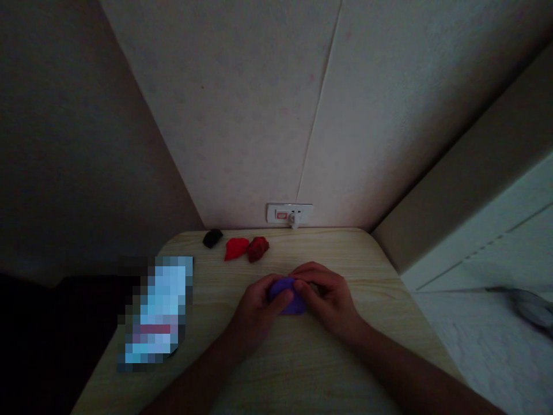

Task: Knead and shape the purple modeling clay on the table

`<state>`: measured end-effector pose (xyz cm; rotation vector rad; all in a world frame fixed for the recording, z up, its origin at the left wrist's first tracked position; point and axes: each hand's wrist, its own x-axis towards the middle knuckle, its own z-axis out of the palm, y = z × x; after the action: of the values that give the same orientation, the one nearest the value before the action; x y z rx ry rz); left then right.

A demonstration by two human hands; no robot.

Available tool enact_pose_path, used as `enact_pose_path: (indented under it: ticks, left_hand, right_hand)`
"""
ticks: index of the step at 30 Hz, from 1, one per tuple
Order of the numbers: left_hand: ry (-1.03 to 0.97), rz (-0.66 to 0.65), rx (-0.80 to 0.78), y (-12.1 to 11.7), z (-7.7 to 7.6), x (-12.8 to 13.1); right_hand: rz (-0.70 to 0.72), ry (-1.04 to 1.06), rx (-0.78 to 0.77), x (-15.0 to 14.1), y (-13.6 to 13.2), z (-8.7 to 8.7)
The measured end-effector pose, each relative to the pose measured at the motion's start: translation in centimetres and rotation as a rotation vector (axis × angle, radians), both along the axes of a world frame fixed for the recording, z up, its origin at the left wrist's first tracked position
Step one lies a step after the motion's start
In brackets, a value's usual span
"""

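Both of my hands meet over the middle of a light wooden table (207, 346). Between them is a small purple piece (294, 305) with a rounded upper edge; the dim light hides whether it is clay, cloth or folded paper. My left hand (258, 305) grips its left side, thumb lying across the front. At its upper right, my right hand (330, 297) pinches the edge with thumb and fingers. Some fingertips are hidden behind the piece. Farther back lie a bright red piece (236, 248), a dark red crumpled piece (258, 249) and a black piece (212, 238).
A lit, pixelated phone-like screen (162, 305) lies at the table's left edge. A wall socket (271, 213) with a white plug (293, 219) sits just above the back edge. To the right stands a pale panel (475, 173), with a dark blurred object (533, 308) on the floor.
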<state>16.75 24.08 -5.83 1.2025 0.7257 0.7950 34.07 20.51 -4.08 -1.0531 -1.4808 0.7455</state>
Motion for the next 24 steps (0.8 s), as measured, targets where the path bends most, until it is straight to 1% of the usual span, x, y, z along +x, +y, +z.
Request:
enact_pose_path:
  ticks: [3, 6, 10, 12, 13, 15, 17, 18, 20, 24]
  left_hand:
    - [-0.028, 0.029, -0.032, 0.0, 0.2, 0.1]
    - [-0.009, 0.032, -0.005, 0.1, 0.5, 0.1]
    - [0.013, 0.027, 0.026, 0.1, 0.5, -0.1]
    - [-0.007, 0.023, 0.003, 0.1, 0.3, 0.0]
    - [-0.031, 0.022, -0.02, 0.1, 0.2, 0.0]
    - [-0.101, 0.032, -0.087, 0.0, 0.0, 0.2]
    - [-0.162, 0.052, -0.162, 0.0, -0.1, 0.3]
    - [-0.185, 0.063, -0.194, 0.0, -0.1, 0.4]
    - [-0.215, 0.073, -0.239, -0.1, 0.0, 0.4]
    - [-0.257, 0.068, -0.281, -0.1, 0.2, 0.4]
  right_hand:
    - [0.01, 0.08, -0.043, 0.1, 0.1, -0.3]
    - [0.035, 0.155, -0.084, 0.1, 0.2, -0.6]
    - [0.036, 0.161, -0.112, 0.0, 0.3, -0.9]
    - [-0.003, 0.137, -0.071, 0.0, 0.1, -0.9]
    - [-0.028, 0.1, -0.021, 0.1, 0.0, -0.8]
    - [-0.061, -0.039, 0.106, 0.1, -0.2, -0.6]
    - [-0.053, -0.207, 0.215, 0.2, -0.5, -0.3]
    - [-0.042, -0.271, 0.246, 0.2, -0.5, -0.1]
    - [-0.026, -0.349, 0.27, 0.3, -0.6, 0.2]
    - [-0.025, -0.442, 0.277, 0.3, -0.6, 0.3]
